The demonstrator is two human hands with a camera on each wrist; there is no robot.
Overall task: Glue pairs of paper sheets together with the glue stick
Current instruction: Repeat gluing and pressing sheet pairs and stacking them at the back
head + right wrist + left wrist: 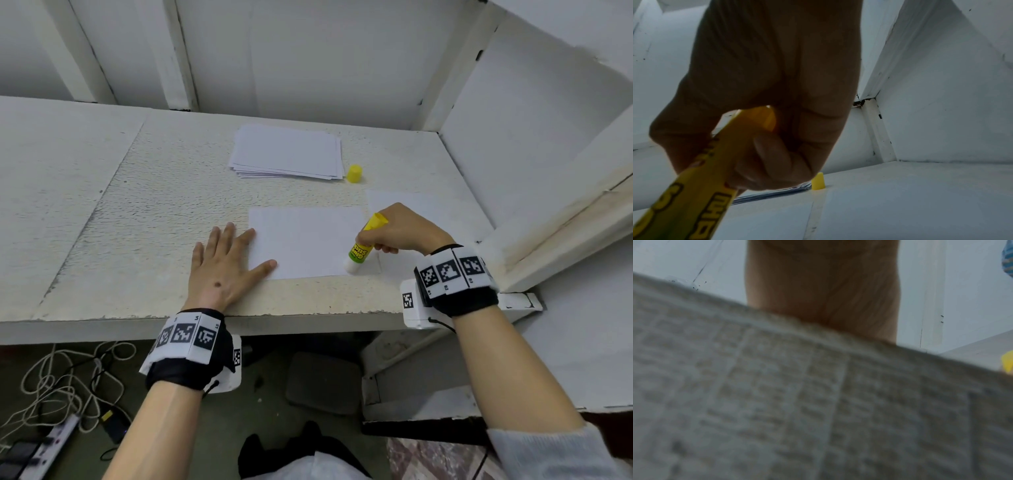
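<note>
Right hand (402, 228) clenches the glue stick (362, 245), its tip on the near right corner of the sheet (308, 240); left hand (222, 265) lies flat, pinning the sheet's left edge to the surface (137, 192). Gluing appears underway; next, the second sheet (404, 202) must be aligned on top.

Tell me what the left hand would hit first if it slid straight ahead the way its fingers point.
The left hand points toward the back, slightly right. Its line skims the flat white paper sheet, then probably meets the stack of white paper sheets, though depth is uncertain.
</note>
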